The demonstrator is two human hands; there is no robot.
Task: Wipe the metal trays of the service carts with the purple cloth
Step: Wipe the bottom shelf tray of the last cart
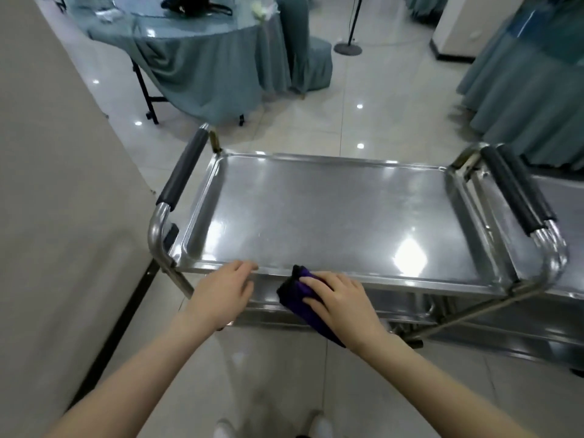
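Note:
A steel service cart stands in front of me, its top metal tray (331, 210) shiny and bare. My right hand (341, 298) presses the folded purple cloth (300, 295) against the tray's near rim, fingers laid over it. My left hand (224, 292) rests on the same near rim to the left, fingertips touching the edge. A lower shelf shows beneath the rim. A second cart's tray (556, 235) adjoins on the right.
Black-padded handles flank the cart at left (185, 172) and right (512, 191). A beige wall (63, 200) runs close along the left. A round table with teal cloth (196, 52) stands beyond, more teal drapes at far right, a pole stand base (347, 47) on the tiled floor.

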